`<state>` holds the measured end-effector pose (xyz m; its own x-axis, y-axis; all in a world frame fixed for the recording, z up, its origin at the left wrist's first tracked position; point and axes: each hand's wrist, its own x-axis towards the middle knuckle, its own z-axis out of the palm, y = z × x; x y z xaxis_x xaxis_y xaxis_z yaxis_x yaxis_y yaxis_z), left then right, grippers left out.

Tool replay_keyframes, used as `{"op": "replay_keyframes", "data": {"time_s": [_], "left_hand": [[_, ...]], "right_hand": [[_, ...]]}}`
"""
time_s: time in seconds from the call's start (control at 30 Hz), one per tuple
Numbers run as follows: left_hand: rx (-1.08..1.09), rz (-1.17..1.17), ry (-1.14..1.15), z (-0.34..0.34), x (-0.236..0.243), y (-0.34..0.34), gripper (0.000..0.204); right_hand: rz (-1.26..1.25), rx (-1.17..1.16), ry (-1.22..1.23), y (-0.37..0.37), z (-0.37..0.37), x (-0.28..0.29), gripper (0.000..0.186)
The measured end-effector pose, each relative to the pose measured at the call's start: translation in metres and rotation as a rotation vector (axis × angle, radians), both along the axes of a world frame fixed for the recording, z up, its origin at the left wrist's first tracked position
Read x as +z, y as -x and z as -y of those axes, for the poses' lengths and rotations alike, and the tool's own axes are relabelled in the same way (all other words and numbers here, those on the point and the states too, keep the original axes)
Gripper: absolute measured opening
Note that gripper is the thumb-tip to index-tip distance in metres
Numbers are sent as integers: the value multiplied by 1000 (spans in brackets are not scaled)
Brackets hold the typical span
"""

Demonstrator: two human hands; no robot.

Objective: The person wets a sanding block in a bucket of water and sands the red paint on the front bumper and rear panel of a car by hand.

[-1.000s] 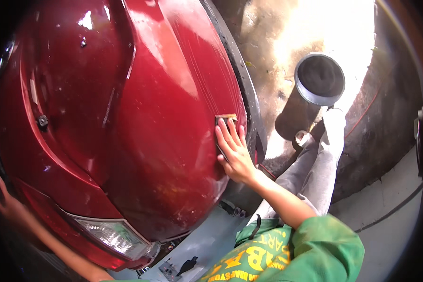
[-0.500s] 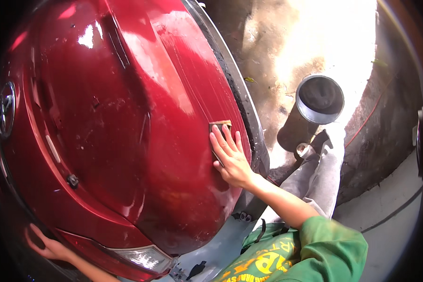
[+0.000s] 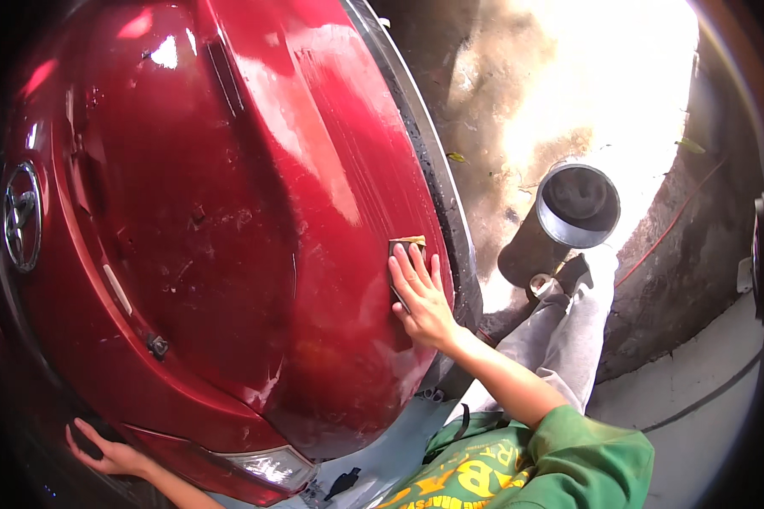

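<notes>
R hand (image 3: 422, 301) has the pad (image 3: 406, 241) on the red car (image 3: 339, 305), nr its RH edge, just beside the dark trim (image 3: 433, 170). R grip: fingers spread flat over the pad, thumb by its L side, so it's held more by pressing down than by a tight pinch. L hand (image 3: 115, 456) is part-open, fingers curved & apart, nothing seen in it, nr the lamp (image 3: 272, 465); can't tell if it touches the car.

To do it well, I'd say: pad flat to the curve, even pressure w/ all fingers, no tipping onto a corner, smooth overlapping strokes, extra care nr the trim.

Qty in view: 1 car, 1 pad, 2 hands, 1 lamp, 1 oval badge (image 3: 23, 216), 1 bucket (image 3: 581, 236) on the floor (image 3: 484, 110), 1 red cord (image 3: 668, 231), 2 small leaves (image 3: 692, 147).
</notes>
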<state>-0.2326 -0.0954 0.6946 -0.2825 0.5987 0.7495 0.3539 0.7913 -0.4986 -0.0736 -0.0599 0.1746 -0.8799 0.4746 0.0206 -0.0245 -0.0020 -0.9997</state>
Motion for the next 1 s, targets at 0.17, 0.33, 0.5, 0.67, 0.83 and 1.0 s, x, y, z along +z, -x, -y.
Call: {"op": "replay_keyframes", "data": {"time_s": [0.17,0.33,0.5,0.67,0.83,1.0], "left_hand": [[-69,88,-87,2,-3,10,29],[-38,6,-11,5,5,7,24],[-1,-43,92,12,12,5,25],[-26,-2,-3,2,3,7,24],[32,-64,48,5,4,9,26],[15,-42,-25,11,11,5,25]], "right_hand": [[-165,-328,-88,165,-158,-44,60],[3,-374,-70,199,-163,-39,57],[104,-54,160,19,-19,-3,70],[-57,-298,-63,161,-163,-42,61],[-73,-260,-236,193,-189,-31,57],[-114,95,-63,3,-26,-26,79]]}}
